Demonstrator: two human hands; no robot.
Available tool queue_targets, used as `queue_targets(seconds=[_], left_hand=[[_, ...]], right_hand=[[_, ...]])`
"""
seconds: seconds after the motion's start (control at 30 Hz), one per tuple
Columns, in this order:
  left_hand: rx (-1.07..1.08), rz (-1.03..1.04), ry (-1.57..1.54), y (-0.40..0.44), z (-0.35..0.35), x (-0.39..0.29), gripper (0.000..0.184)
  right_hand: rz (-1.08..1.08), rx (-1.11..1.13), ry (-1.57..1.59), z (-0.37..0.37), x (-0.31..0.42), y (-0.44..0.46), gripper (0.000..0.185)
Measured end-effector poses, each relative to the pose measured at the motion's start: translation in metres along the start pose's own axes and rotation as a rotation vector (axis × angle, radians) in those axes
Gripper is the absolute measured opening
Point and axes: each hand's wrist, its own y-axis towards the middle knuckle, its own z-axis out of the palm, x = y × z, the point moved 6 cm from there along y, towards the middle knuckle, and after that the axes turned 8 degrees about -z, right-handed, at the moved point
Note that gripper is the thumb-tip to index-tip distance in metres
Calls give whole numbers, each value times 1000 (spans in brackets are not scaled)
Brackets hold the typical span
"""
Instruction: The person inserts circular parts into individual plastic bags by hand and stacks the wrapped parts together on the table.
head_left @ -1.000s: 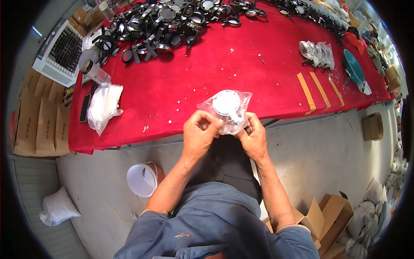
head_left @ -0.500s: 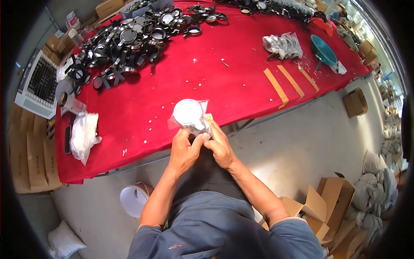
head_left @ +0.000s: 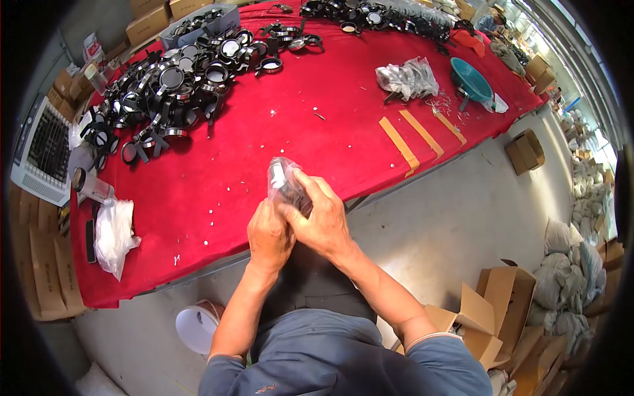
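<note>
Both hands are closed on a bagged round item with a short handle [head_left: 280, 175], just above the near edge of the red-covered table. Its clear plastic bag looks crumpled around it, and the item is tilted so its narrow side shows. My left hand [head_left: 269, 231] grips the lower left of the bundle. Across the right side lie the fingers of my right hand [head_left: 322, 214], with the thumb reaching toward the left hand. Much of the item is hidden by the fingers. A heap of black-handled round pieces with metal rims [head_left: 173, 80] lies farther back on the left.
White plastic bags [head_left: 114, 231], a clear jar [head_left: 96, 187] and a dark flat object [head_left: 90, 240] sit at the table's left end. Tape strips [head_left: 399, 145], a wrapped bundle [head_left: 408, 78] and a teal basin [head_left: 472, 79] are on the right. A bucket [head_left: 195, 329] and open cartons [head_left: 485, 317] stand below.
The bagged item has turned from its white round face showing to its narrow side. My right hand has moved up along its right side. The view has shifted slightly.
</note>
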Motion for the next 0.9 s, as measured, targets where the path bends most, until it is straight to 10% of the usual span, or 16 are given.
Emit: queue_targets(seconds=[0.2, 0.67, 0.9], left_hand=[[98, 66, 11, 18, -4, -7, 50], [-46, -52, 259, -8, -39, 60, 50], [-41, -63, 237, -7, -41, 60, 53]], right_hand=[[-4, -17, -93, 4, -41, 31, 30], [-162, -234, -1182, -122, -296, 233, 45], [-58, -381, -959, -137, -347, 229, 43]])
